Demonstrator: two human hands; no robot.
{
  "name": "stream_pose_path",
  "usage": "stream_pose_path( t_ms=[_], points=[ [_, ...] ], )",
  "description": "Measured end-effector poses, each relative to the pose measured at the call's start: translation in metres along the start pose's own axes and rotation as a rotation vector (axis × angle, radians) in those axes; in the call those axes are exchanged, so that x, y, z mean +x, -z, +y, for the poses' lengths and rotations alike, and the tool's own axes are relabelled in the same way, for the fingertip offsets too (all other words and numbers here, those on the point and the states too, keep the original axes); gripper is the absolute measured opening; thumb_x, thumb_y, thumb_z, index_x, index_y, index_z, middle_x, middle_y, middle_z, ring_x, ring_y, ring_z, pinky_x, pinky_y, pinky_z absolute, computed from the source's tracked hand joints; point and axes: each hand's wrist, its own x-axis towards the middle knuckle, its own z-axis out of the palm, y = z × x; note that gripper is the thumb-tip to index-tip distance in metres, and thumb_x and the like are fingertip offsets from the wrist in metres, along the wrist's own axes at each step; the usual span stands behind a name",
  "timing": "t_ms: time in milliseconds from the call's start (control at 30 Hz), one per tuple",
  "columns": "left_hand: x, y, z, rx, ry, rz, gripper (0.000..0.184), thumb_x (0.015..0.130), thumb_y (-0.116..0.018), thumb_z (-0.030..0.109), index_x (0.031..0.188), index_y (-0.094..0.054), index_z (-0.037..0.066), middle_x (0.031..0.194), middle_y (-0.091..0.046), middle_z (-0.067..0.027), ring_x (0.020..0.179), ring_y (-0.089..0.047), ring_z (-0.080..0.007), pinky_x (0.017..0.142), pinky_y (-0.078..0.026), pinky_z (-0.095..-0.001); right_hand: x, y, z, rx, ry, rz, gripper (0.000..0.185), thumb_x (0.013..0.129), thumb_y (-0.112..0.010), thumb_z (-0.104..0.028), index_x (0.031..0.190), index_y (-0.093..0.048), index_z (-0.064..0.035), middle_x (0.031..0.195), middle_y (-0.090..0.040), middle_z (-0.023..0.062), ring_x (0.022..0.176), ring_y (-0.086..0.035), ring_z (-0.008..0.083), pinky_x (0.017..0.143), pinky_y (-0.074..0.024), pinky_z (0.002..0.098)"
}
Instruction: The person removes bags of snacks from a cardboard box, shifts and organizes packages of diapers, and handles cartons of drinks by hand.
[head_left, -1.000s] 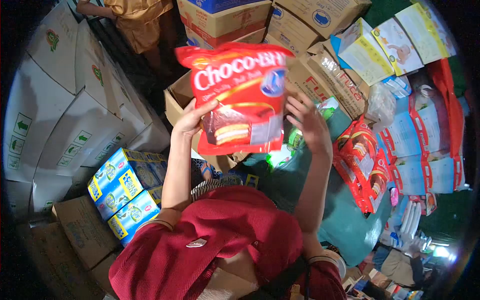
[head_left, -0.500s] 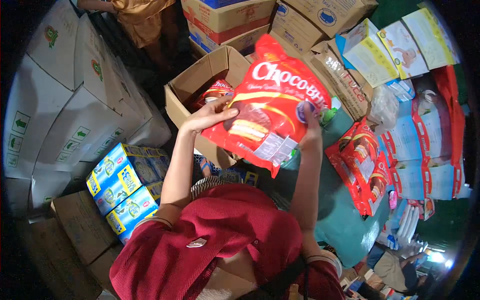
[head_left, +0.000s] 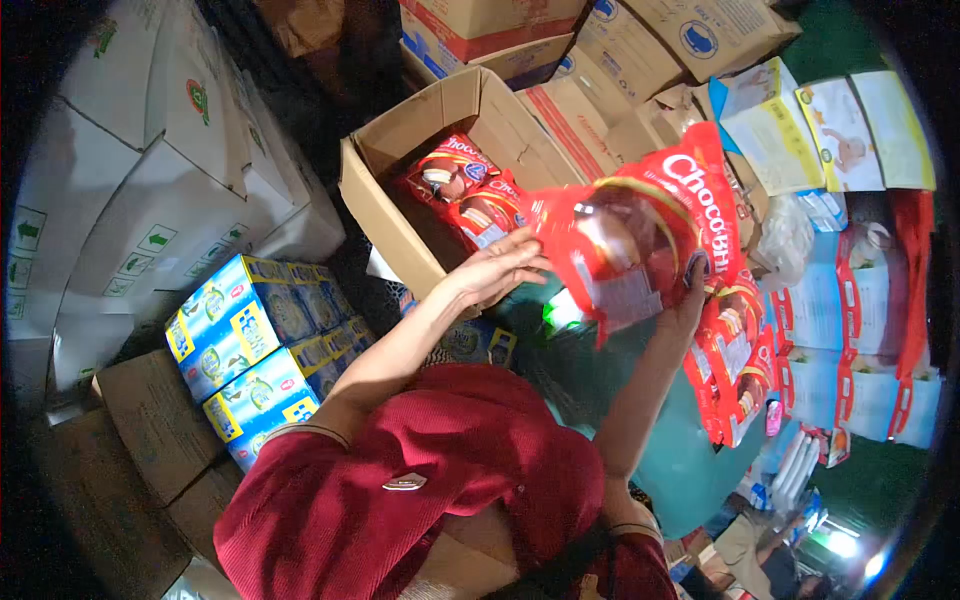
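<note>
A red Choco-branded snack bag (head_left: pixel 640 235) with pictures of chocolate-coated cakes is held up in front of me, tilted and a little blurred. My right hand (head_left: pixel 688 298) grips its lower right edge, thumb on the front. At the bag's left edge is my left hand (head_left: pixel 503 268), its fingers stretched out; whether they touch the bag I cannot tell. Behind that hand, an open cardboard box (head_left: pixel 392 215) contains similar red snack bags (head_left: pixel 485 205). More red bags (head_left: pixel 735 360) lie in a pile on the green surface (head_left: pixel 640 430), right of my right forearm.
Blue and yellow packs (head_left: pixel 245 345) are stacked at my left, beside tall white cartons (head_left: pixel 150 220) and brown boxes (head_left: pixel 155 425). More cardboard boxes (head_left: pixel 640 45) stand at the back. Yellow-white boxes (head_left: pixel 840 130) and blue packs (head_left: pixel 815 300) line the right side.
The snack bag has moved right, toward the pile, in my right hand. My left hand has loosened its grip and straightened its fingers. More of the open box's contents now show.
</note>
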Motion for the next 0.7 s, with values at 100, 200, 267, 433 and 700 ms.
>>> stream_pose_path(
  t_ms=[100, 200, 267, 433, 700],
  points=[
    [0.007, -0.009, -0.006, 0.082, 0.025, -0.068, 0.058, 0.085, -0.050, 0.018, 0.132, -0.017, 0.009, 0.123, -0.038, -0.0100, 0.104, -0.048, -0.0176, 0.084, -0.044, -0.0334, 0.002, -0.011, 0.007, 0.131, -0.012, 0.021, 0.039, 0.084, -0.051, -0.024, 0.115, -0.044, -0.0005, 0.113, -0.051, 0.0131, 0.103, -0.051, 0.0272, 0.086, -0.0435, 0.0417],
    [0.013, -0.008, -0.013, -0.021, -0.022, 0.011, 0.055, 0.084, -0.051, 0.016, 0.130, -0.021, 0.011, 0.117, -0.044, -0.0082, 0.101, -0.050, -0.0179, 0.084, -0.044, -0.0351, 0.005, -0.033, 0.021, 0.133, -0.016, -0.016, 0.042, 0.085, -0.046, -0.028, 0.117, -0.042, -0.0003, 0.116, -0.049, 0.0142, 0.106, -0.048, 0.0286, 0.090, -0.0397, 0.0448],
    [0.016, -0.005, -0.004, -0.182, -0.028, 0.082, 0.049, 0.084, -0.051, 0.016, 0.126, -0.028, 0.010, 0.112, -0.048, -0.0074, 0.100, -0.051, -0.0176, 0.084, -0.044, -0.0356, 0.005, -0.052, 0.030, 0.133, -0.056, -0.051, 0.043, 0.085, -0.046, -0.028, 0.118, -0.041, -0.0004, 0.117, -0.048, 0.0144, 0.107, -0.047, 0.0284, 0.091, -0.0390, 0.0448],
    [0.019, 0.018, 0.016, -0.411, -0.116, 0.369, 0.028, 0.079, -0.057, 0.008, 0.106, -0.050, 0.005, 0.102, -0.057, -0.0068, 0.093, -0.055, -0.0183, 0.083, -0.045, -0.0348, 0.016, -0.085, 0.078, 0.226, -0.172, -0.240, 0.040, 0.082, -0.054, -0.027, 0.112, -0.045, -0.0030, 0.108, -0.054, 0.0114, 0.099, -0.052, 0.0254, 0.085, -0.0436, 0.0412],
    [0.006, 0.089, 0.023, -0.323, -0.249, 0.657, 0.032, 0.075, -0.058, 0.002, 0.105, -0.051, 0.012, 0.103, -0.057, -0.0043, 0.094, -0.055, -0.0201, 0.082, -0.044, -0.0407, 0.040, -0.077, 0.143, -0.181, -0.366, -0.246, 0.041, 0.084, -0.049, -0.019, 0.120, -0.037, -0.0058, 0.116, -0.049, 0.0116, 0.105, -0.048, 0.0220, 0.091, -0.0377, 0.0365]
  ],
)
